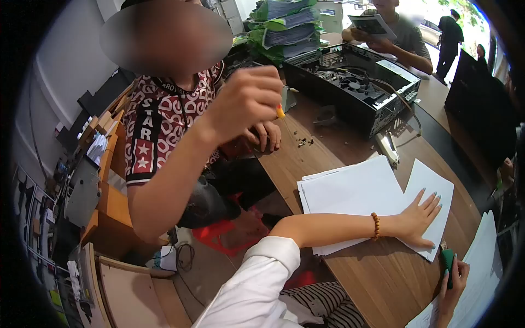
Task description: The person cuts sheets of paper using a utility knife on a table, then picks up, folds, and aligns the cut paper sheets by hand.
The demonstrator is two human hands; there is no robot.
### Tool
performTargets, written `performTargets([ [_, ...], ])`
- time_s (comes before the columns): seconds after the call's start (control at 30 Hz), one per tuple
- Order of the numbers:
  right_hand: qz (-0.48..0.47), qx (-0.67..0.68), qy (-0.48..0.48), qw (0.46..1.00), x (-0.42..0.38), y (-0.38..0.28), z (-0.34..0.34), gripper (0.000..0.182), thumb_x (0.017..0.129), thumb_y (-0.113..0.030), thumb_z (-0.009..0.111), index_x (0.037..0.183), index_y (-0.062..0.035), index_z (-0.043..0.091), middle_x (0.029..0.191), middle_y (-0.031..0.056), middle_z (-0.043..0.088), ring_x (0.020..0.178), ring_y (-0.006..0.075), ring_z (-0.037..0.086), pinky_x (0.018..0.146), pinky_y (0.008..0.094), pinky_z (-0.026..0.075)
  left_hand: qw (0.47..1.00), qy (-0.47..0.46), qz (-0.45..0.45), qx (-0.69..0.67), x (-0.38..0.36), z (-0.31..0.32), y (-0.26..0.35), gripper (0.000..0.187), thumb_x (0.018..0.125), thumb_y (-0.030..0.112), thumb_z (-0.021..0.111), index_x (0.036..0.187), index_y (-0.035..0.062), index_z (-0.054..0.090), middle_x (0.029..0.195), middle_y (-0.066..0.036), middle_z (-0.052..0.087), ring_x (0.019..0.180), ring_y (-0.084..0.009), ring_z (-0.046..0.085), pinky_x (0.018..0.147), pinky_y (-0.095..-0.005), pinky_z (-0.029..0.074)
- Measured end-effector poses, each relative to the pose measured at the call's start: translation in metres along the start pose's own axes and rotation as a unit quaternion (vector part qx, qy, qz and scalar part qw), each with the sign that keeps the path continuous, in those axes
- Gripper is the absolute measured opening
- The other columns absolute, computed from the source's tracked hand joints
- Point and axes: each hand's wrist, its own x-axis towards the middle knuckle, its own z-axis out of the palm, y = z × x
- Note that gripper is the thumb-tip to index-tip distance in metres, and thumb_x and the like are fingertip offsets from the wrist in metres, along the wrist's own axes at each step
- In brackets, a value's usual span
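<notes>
My left hand (418, 218) lies flat, fingers spread, on a single white sheet (429, 188) at the near side of the wooden table (383, 273). A beaded bracelet (375, 226) circles that wrist, and the forearm crosses a stack of white paper (350, 191). My right hand (454, 284) is at the lower right edge, closed around a small green object (448, 261) beside more white sheets (481, 257).
A person in a red patterned shirt (158, 120) sits across the table's left end, fist raised around an orange-tipped tool (280, 111). An open black computer case (355, 87) stands behind, with stacked green folders (287, 27) and another seated person (394, 33) holding a booklet.
</notes>
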Motion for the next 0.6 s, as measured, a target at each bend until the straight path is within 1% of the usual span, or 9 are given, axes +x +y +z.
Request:
performTargets([
  [0.13,-0.001,-0.003,-0.002,1.0,-0.0013,0.0023,-0.0015,0.044,0.077,0.005,0.047,0.121,0.0032,0.05,0.098,0.0166,0.046,0.093,0.0295,0.049,0.082,0.0351,0.041,1.0,-0.011,-0.003,0.002,-0.0012,-0.0031,0.0014,0.096,0.078,0.066,0.038,0.13,-0.0138,0.027,0.138,-0.033,0.022,0.133,-0.0423,0.013,0.105,-0.0566,0.004],
  [0.37,-0.003,-0.029,0.004,1.0,-0.0039,0.0032,-0.0014,0.043,0.077,0.004,0.047,0.12,0.003,0.051,0.098,0.0162,0.047,0.093,0.0295,0.048,0.083,0.0356,0.04,1.0,-0.002,-0.001,-0.003,-0.0015,-0.0045,0.0022,0.095,0.078,0.065,0.04,0.129,-0.0142,0.028,0.137,-0.033,0.023,0.132,-0.0426,0.015,0.105,-0.0562,0.006],
  [0.5,0.019,-0.023,0.013,0.999,-0.004,-0.0006,0.0018,0.043,0.076,0.004,0.047,0.119,0.0025,0.052,0.098,0.0159,0.047,0.094,0.0293,0.048,0.083,0.0364,0.041,1.0,0.006,0.007,0.017,-0.0014,-0.0035,0.0013,0.094,0.078,0.063,0.042,0.129,-0.0144,0.029,0.137,-0.033,0.024,0.132,-0.0429,0.017,0.105,-0.0564,0.007],
  [0.57,0.014,-0.014,0.022,1.0,-0.0038,-0.0009,0.0023,0.044,0.072,0.007,0.051,0.116,0.0059,0.052,0.097,0.0156,0.048,0.093,0.0291,0.047,0.085,0.0375,0.039,1.0,0.01,0.008,0.018,-0.0015,-0.0035,0.0012,0.094,0.078,0.063,0.042,0.129,-0.0144,0.029,0.136,-0.033,0.025,0.131,-0.0428,0.017,0.105,-0.0562,0.008],
  [0.6,0.016,-0.015,0.023,0.999,-0.0035,-0.002,0.0021,0.044,0.072,0.007,0.051,0.116,0.0059,0.052,0.097,0.0156,0.048,0.093,0.0291,0.047,0.085,0.0375,0.039,1.0,0.014,0.007,0.019,-0.0017,-0.0035,0.0013,0.094,0.078,0.063,0.042,0.129,-0.0144,0.029,0.136,-0.033,0.025,0.131,-0.0428,0.018,0.105,-0.0561,0.008],
])
